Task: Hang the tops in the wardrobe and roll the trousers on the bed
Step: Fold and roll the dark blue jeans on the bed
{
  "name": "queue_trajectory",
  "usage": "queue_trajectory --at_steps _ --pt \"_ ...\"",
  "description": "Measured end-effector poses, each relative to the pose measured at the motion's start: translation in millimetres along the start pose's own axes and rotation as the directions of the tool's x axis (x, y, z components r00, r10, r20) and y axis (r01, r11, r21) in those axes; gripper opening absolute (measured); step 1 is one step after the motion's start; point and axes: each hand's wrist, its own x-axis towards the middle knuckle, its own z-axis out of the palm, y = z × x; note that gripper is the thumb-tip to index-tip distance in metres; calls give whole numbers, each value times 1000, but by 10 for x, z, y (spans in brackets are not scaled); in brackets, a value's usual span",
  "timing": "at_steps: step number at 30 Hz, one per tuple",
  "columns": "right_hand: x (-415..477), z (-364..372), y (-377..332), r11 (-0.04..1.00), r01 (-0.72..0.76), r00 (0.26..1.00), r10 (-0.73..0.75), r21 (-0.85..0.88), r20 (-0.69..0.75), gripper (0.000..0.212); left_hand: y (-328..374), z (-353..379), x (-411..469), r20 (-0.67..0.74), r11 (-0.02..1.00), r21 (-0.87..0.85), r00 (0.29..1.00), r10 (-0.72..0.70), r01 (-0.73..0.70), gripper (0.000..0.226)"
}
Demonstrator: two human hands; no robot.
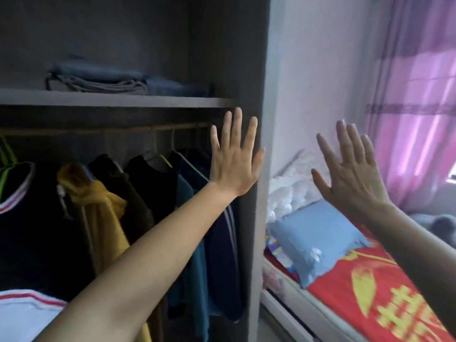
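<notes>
Both arms are raised, the left hand (pixel 234 159) and right hand (pixel 355 174) spread flat with fingers apart, holding nothing. The tops (pixel 138 193) hang on the wardrobe (pixel 256 70) rail just left of and below the left hand. The bed (pixel 370 287) lies beneath the right hand.

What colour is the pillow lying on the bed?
Light blue. The pillow shows in the head view, at the head of the bed.

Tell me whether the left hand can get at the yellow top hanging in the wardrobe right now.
Probably yes. The left hand is open and empty, raised before the open wardrobe, no door between. The yellow top hangs below and left of it, uncovered in front.
</notes>
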Motion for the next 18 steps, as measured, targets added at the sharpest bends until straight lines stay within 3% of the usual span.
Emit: queue_trajectory --at_steps 7,12,18 --pt "-1782 -652 2077 963 -175 962 211 -203 172 77 2608 139 19 41 962 -224 985 170 -157 69" --pt "-3196 -1347 3476 889 -249 896 362 -385 255 81 4638 212 -287 119 870 -450 952 281 -200 72" --pt "-4248 -1937 4493 771 -368 797 550 -519 252 90 6095 309 -542 29 725 -583 882 470 -367 73"
